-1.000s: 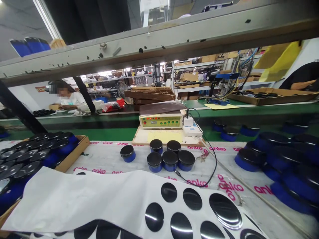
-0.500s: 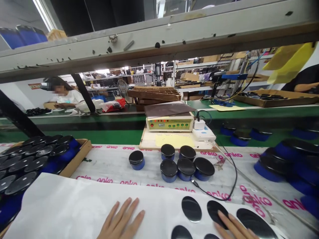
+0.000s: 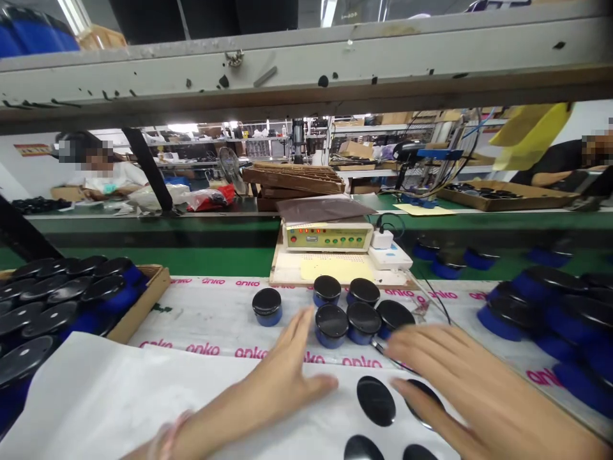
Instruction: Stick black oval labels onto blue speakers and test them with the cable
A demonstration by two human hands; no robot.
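Note:
My left hand [image 3: 287, 370] is above the white sheet [image 3: 134, 390], open, fingers pointing toward a cluster of short round blue pieces with glossy black tops [image 3: 331, 324]. It holds nothing. My right hand [image 3: 460, 377], slightly blurred, hovers at the sheet's right side with thumb and fingers apart, also empty. Its fingertips are near the rightmost piece of the cluster [image 3: 393, 316] and partly hide it. Glossy black discs [image 3: 376, 400] lie on the sheet; my right thumb covers part of one. A single blue piece [image 3: 267, 306] stands apart, left of the cluster.
A carton [image 3: 138, 306] full of similar pieces stands at left; more are piled at right [image 3: 560, 313]. Behind are a control box [image 3: 328, 236] and a power strip [image 3: 390, 257] with a cable. A shelf beam [image 3: 287, 83] crosses overhead. Two people sit across the green belt [image 3: 230, 255].
Both hands have lifted from the sheet and moved forward toward the cluster of blue pieces. The right hand has left the black disc it was touching. The view has shifted slightly.

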